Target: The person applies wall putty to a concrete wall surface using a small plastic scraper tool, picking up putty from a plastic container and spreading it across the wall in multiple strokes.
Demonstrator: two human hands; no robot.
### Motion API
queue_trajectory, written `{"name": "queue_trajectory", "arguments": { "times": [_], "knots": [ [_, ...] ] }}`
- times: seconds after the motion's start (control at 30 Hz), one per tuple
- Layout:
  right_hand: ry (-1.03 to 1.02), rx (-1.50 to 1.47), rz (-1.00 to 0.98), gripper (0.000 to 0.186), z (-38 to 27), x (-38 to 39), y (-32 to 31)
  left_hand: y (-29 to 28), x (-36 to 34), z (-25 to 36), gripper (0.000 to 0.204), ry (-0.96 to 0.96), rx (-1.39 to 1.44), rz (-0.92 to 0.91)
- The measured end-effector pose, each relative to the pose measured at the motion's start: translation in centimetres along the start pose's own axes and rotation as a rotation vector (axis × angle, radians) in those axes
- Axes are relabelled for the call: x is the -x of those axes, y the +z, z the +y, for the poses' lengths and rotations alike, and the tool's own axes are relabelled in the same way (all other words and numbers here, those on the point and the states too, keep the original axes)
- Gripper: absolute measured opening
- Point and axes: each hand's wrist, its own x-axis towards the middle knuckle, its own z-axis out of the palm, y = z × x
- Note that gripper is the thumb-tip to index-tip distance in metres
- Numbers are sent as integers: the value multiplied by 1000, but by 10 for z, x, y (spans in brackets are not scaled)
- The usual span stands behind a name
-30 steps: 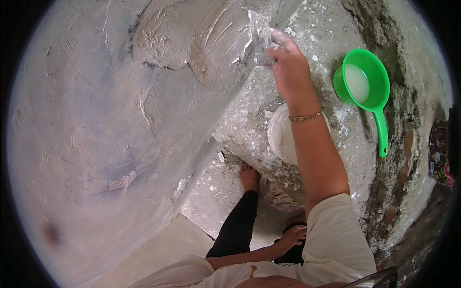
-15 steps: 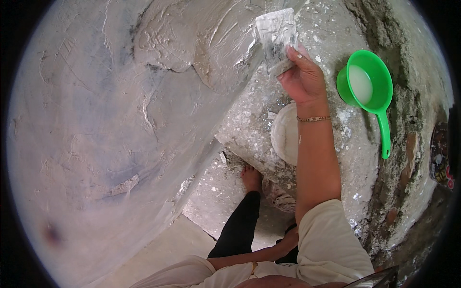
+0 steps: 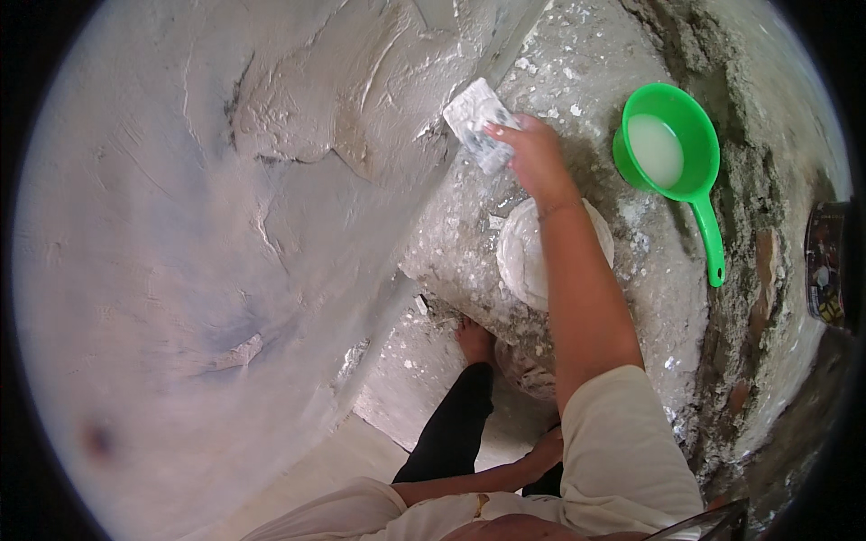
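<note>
My right hand [image 3: 537, 149] is closed round a flat rectangular plastering scraper [image 3: 478, 117] coated with wet whitish plaster. The thumb lies over its face, and the far edge of the scraper is close to the plastered wall [image 3: 271, 216]; whether it touches I cannot tell. Below my right forearm, partly covered by it, is a round whitish tub [image 3: 521, 257] smeared with plaster. My left hand [image 3: 545, 449] lies low by my legs, its fingers mostly hidden behind my right sleeve.
A green dipper [image 3: 708, 239] holding milky liquid stands at the right on the splattered ledge [image 3: 645, 234]. Rough broken masonry [image 3: 749, 261] runs along the right side, with a dark container [image 3: 825, 261] at the far right. My bare foot [image 3: 474, 341] is beside the ledge.
My right hand with the scraper has come down and left, turning the scraper to a tilt. More of the round tub shows. My left hand stays low by my legs.
</note>
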Motion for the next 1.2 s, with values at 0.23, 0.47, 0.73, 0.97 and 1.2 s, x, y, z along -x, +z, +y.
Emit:
{"name": "queue_trajectory", "arguments": {
  "times": [0.23, 0.47, 0.73, 0.97, 1.2],
  "knots": [
    [-381, -133, 318, 24, -47, 58, -18, 18, 27, 37, 42, -81, -82, 68],
    [-1039, 628, 311, 25, -14, 62, 98, 0, -5, -4, 45, -3, -53, 14],
    [-984, 912, 267, 36, 43, 61, 105, -5, 0, 4, 47, -2, -38, 19],
    [-838, 817, 152, 36, 60, 84, 67, -6, -5, -1, 49, 154, -179, -51],
    [-999, 660, 454, 46, -54, 38, 26, -1, -1, 7, 56, -53, -39, 53]
  ]
}}
